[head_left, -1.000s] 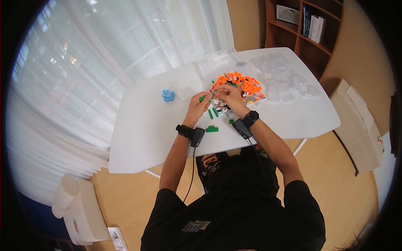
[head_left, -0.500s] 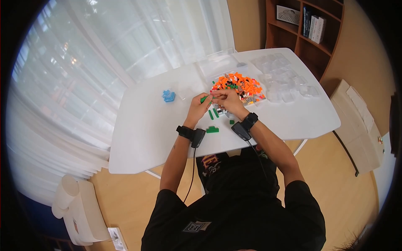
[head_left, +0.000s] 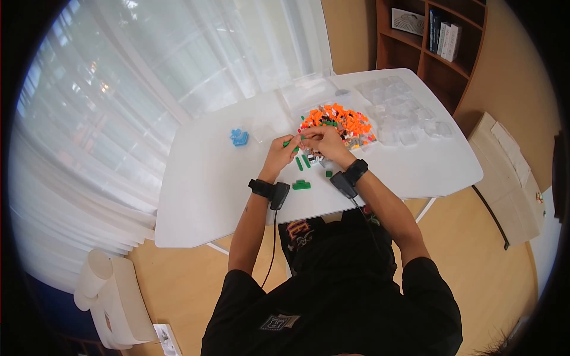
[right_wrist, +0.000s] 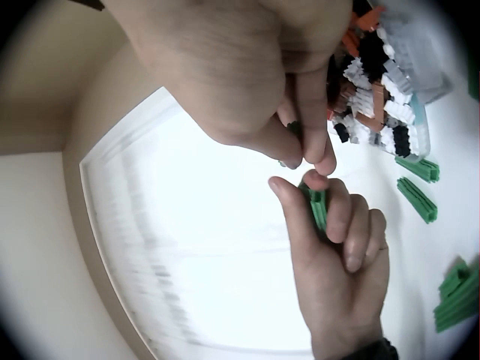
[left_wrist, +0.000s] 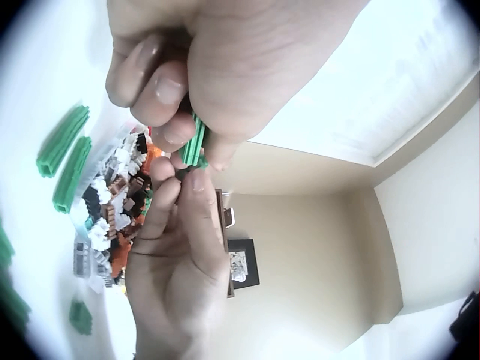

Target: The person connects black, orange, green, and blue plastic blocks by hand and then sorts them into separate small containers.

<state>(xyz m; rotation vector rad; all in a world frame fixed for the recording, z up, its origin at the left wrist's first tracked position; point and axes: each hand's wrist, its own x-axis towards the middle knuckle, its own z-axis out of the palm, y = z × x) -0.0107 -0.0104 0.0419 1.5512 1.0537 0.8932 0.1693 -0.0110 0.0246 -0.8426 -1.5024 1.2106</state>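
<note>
Over the near edge of the brick pile, the left hand (head_left: 279, 155) and right hand (head_left: 330, 146) meet at their fingertips. In the right wrist view the left hand (right_wrist: 337, 277) curls its fingers round a long green piece (right_wrist: 319, 211), its thumb alongside. The right hand (right_wrist: 225, 75) pinches a small dark green piece (right_wrist: 294, 129) between thumb and fingers, mostly hidden by them. Seen from the left wrist, the green piece (left_wrist: 194, 142) points down towards the right hand's fingertips. Two long green pieces (left_wrist: 63, 141) (left_wrist: 73, 174) lie beside the pile.
A tray of orange, white, black and brown bricks (head_left: 353, 123) lies beyond the hands. Clear containers (head_left: 407, 110) stand at the right, a blue brick object (head_left: 238, 137) at the left. Nearer the body are a green assembly (head_left: 301, 185) and a small green piece (head_left: 329, 174).
The right hand has drawn back from the brick pile towards the left hand, and their fingertips have come together. The left hand has kept hold of its green piece, almost in place.
</note>
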